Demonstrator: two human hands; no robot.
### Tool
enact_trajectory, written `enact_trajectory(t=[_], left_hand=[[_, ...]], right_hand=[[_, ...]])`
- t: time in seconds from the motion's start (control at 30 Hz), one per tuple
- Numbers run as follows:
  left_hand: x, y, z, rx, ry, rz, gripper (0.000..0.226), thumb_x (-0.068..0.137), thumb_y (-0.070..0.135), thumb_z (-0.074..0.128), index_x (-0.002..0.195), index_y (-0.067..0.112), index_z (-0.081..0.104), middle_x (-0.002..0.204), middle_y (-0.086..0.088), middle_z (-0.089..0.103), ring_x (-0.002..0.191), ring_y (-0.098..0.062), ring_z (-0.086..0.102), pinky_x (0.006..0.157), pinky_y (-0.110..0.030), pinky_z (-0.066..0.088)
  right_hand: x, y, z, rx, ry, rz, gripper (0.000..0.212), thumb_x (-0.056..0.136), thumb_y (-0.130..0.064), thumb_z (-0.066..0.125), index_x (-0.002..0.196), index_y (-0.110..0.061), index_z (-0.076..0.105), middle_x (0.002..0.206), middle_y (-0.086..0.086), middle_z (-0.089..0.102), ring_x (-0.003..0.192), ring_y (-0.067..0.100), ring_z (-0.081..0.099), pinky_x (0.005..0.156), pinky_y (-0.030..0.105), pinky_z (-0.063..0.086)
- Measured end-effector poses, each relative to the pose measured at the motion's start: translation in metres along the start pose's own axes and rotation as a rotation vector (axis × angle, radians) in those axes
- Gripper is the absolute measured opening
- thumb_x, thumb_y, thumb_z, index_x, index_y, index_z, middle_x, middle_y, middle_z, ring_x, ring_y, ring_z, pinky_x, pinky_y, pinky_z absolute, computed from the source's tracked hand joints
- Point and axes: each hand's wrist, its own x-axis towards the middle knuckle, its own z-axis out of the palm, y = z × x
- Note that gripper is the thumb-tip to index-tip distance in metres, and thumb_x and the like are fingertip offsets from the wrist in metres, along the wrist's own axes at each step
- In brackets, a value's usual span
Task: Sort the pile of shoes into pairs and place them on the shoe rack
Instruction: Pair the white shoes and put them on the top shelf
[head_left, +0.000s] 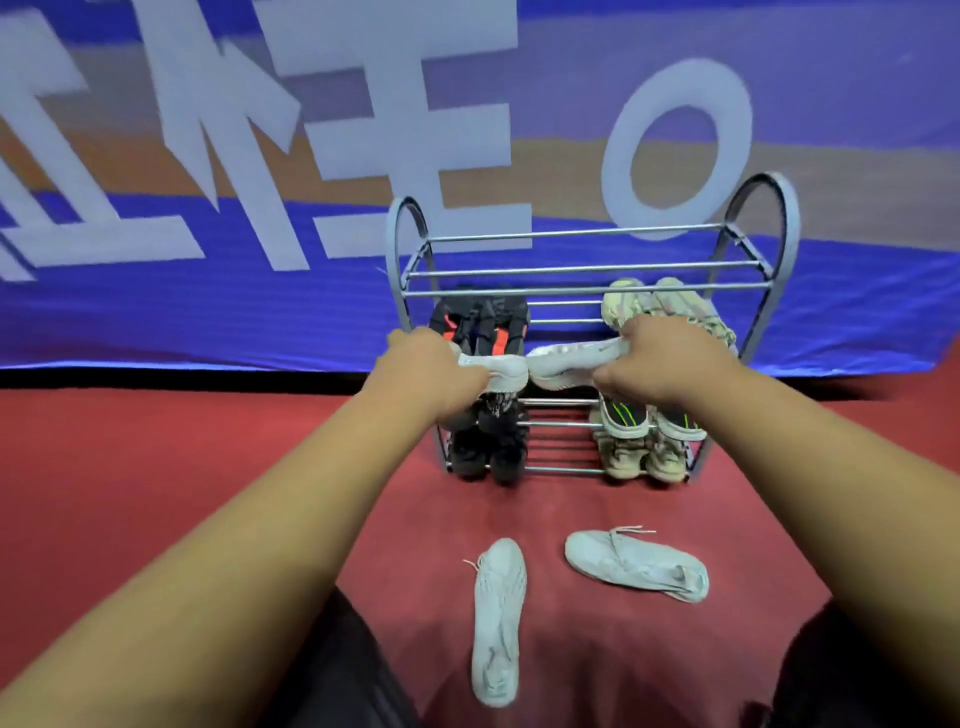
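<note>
Gripping two shoes (500, 372) at rack (571, 268); two loose shoes (496, 618) on carpet (208, 467).

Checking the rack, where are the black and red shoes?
Head view: the black and red shoes sit left on the rack, second shelf down, behind the left hand.

1. One head-worn wide-angle view, looking forward and down from above the red carpet (156, 493).
2. Faces the shoe rack (571, 268) front-on, close.
3. Blue banner (208, 322) behind the rack's back edge fills the upper frame.
</note>
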Motion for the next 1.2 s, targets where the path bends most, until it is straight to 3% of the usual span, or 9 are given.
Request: enact_trajectory(t=[0.07,0.17,0.27,0.33,0.47,0.7,0.93,1.07,1.2], left_hand=[[-0.004,-0.006,-0.011,-0.055,0.097,-0.011,0.028,0.086,0.041,0.062,0.085,0.018,0.047,0.117,-0.011,0.046,0.101,-0.037,0.059,0.076,-0.038,0.047],[-0.004,-0.012,-0.019,-0.11,0.213,-0.044,0.047,0.087,0.047,0.063,0.111,0.008,0.049,0.124,-0.013,0.044,0.106,-0.042,0.058,0.08,-0.044,0.049],[-0.002,-0.01,-0.026,-0.158,0.303,-0.047,0.053,0.089,0.044,0.06,0.121,0.003,0.051,0.127,-0.014,0.044,0.108,-0.042,0.056,0.081,-0.045,0.049],[0.004,-0.006,-0.029,-0.192,0.355,-0.034,0.051,0.091,0.042,0.059,0.123,0.003,0.05,0.128,-0.013,0.043,0.111,-0.04,0.054,0.079,-0.044,0.049],[0.03,0.008,-0.031,-0.235,0.431,0.003,0.05,0.095,0.038,0.058,0.127,0.0,0.049,0.131,-0.016,0.042,0.113,-0.04,0.05,0.09,-0.05,0.051],[0.096,0.018,-0.01,-0.356,0.524,0.011,0.058,0.099,0.032,0.06,0.14,-0.002,0.039,0.14,-0.018,0.036,0.124,-0.038,0.044,0.096,-0.049,0.05],[0.151,0.012,0.03,-0.385,0.614,-0.009,0.08,0.104,0.034,0.058,0.16,-0.004,0.017,0.148,-0.021,0.031,0.133,-0.037,0.038,0.108,-0.051,0.047],[0.18,0.021,0.043,-0.383,0.632,-0.018,0.077,0.103,0.04,0.058,0.156,-0.003,0.024,0.142,-0.02,0.036,0.129,-0.037,0.042,0.105,-0.048,0.049],[0.205,0.028,0.049,-0.323,0.63,-0.027,0.077,0.103,0.047,0.059,0.155,-0.002,0.031,0.141,-0.019,0.042,0.129,-0.036,0.046,0.111,-0.046,0.043]], right_hand=[[-0.001,-0.005,-0.005,0.088,0.061,0.011,0.045,0.062,-0.058,0.065,0.086,-0.021,0.062,0.08,0.001,0.066,0.076,0.027,0.065,0.065,0.033,0.053],[0.0,-0.013,-0.012,0.17,0.144,-0.006,0.039,0.066,-0.052,0.067,0.09,-0.021,0.066,0.083,0.0,0.067,0.079,0.026,0.065,0.065,0.032,0.052],[0.006,-0.021,-0.014,0.217,0.274,-0.061,0.056,0.071,-0.049,0.07,0.123,-0.026,0.068,0.115,0.005,0.068,0.101,0.029,0.066,0.076,0.033,0.049],[0.016,-0.023,-0.01,0.29,0.353,-0.063,0.065,0.075,-0.049,0.072,0.134,-0.023,0.066,0.123,0.006,0.067,0.108,0.03,0.065,0.079,0.034,0.045],[0.048,-0.026,0.004,0.482,0.395,0.001,0.066,0.074,-0.057,0.07,0.129,-0.021,0.068,0.114,0.006,0.068,0.103,0.027,0.064,0.078,0.033,0.045],[0.087,-0.042,0.023,0.616,0.456,0.001,0.064,0.087,-0.049,0.072,0.139,-0.013,0.061,0.123,0.011,0.054,0.116,0.035,0.056,0.097,0.041,0.047],[0.145,-0.066,0.037,0.667,0.438,0.037,0.052,0.085,-0.046,0.07,0.125,-0.013,0.066,0.11,0.005,0.049,0.097,0.032,0.059,0.077,0.039,0.052],[0.173,-0.082,0.045,0.726,0.428,0.056,0.045,0.084,-0.048,0.07,0.113,-0.014,0.07,0.109,0.008,0.051,0.094,0.027,0.056,0.06,0.029,0.04],[0.191,-0.093,0.047,0.818,0.363,0.054,0.037,0.089,-0.044,0.07,0.11,-0.013,0.066,0.113,0.007,0.052,0.077,0.008,0.049,0.055,0.02,0.03]])
